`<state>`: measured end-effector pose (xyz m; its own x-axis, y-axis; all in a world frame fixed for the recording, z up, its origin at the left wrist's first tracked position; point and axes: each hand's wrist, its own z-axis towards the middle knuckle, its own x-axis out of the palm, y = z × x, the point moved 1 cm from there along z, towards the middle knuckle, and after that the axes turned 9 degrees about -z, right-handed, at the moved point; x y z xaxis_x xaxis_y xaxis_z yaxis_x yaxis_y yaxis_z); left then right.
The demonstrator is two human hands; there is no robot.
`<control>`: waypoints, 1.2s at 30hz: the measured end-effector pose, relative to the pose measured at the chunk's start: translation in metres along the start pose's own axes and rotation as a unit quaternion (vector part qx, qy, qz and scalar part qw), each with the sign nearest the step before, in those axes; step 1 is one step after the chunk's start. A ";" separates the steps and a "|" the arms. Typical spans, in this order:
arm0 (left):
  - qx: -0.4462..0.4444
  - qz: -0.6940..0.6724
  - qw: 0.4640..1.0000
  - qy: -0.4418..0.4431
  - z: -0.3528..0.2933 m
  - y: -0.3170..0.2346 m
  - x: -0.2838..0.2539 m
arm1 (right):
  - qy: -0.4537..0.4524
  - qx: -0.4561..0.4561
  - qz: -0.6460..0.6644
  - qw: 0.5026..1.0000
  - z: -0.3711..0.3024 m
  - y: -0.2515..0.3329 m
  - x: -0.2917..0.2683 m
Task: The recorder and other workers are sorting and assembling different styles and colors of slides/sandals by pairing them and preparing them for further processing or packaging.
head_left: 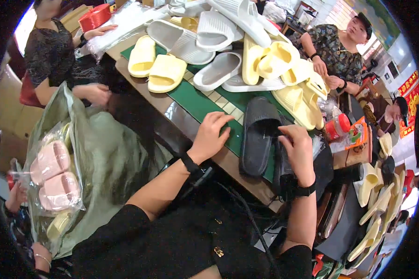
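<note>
A dark grey slide slipper (256,156) lies sole down on the green mat (191,102) in front of me, its strap toward me. My left hand (212,135) hovers just left of it, fingers apart and holding nothing. At the slipper's right edge is my right hand (297,146), its thumb and forefinger bent close together by the strap opening. A thin pale strand shows near those fingertips, but I cannot make out what they grip. A second dark slipper (282,167) is partly hidden beneath my right hand.
Grey slippers (217,70) and yellow slippers (167,73) are heaped across the table's far side. A large greenish bag (111,153) with wrapped pink slippers (51,162) stands left. Red-lidded jar (337,125) and yellow slippers are at right. Other people sit around the table.
</note>
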<state>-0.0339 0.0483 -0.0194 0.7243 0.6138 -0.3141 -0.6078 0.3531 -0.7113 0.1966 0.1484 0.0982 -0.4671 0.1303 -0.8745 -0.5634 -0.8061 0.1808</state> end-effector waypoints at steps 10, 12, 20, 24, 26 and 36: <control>0.135 -0.069 0.988 0.005 -0.007 -0.017 0.021 | 0.106 -0.247 -0.137 0.953 -0.010 -0.068 0.068; 0.158 -0.081 0.982 0.062 0.004 -0.026 0.019 | 0.083 -0.161 -0.010 0.983 -0.003 -0.004 0.023; 0.225 -0.050 0.966 0.115 0.062 -0.041 0.068 | 0.052 -0.019 0.178 0.982 0.005 -0.010 0.017; 0.241 -0.109 0.958 0.113 0.082 -0.024 0.087 | -0.067 0.078 0.223 0.969 0.002 -0.029 0.029; 0.218 -0.130 0.959 0.121 0.084 -0.020 0.093 | -0.081 0.082 0.222 0.968 0.001 -0.031 0.033; 0.204 -0.246 0.947 0.021 0.068 -0.017 0.116 | -0.064 0.107 0.237 0.963 -0.006 -0.027 0.023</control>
<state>0.0383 0.1610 -0.0013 0.9594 0.2792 -0.0389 -0.2633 0.8379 -0.4782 0.2049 0.1699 0.0706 -0.7796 -0.1424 -0.6098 -0.3861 -0.6573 0.6472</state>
